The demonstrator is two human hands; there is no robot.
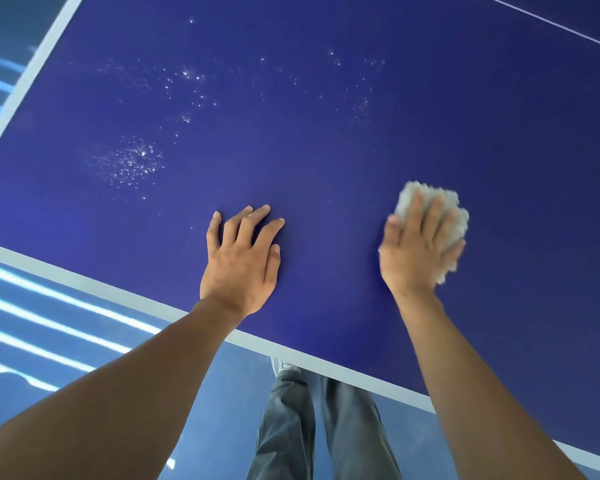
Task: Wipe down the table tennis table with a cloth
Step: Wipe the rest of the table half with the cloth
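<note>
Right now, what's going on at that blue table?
A person is leaning over a table tennis table and wiping it. The right hand presses a bunched pale cloth flat on the blue top, near the white edge line; it looks blurred, as if mid-stroke. The left hand rests open on the surface with spread fingers, holding nothing. Patches of white specks or droplets lie farther in, ahead of the left hand, not yet wiped.
</note>
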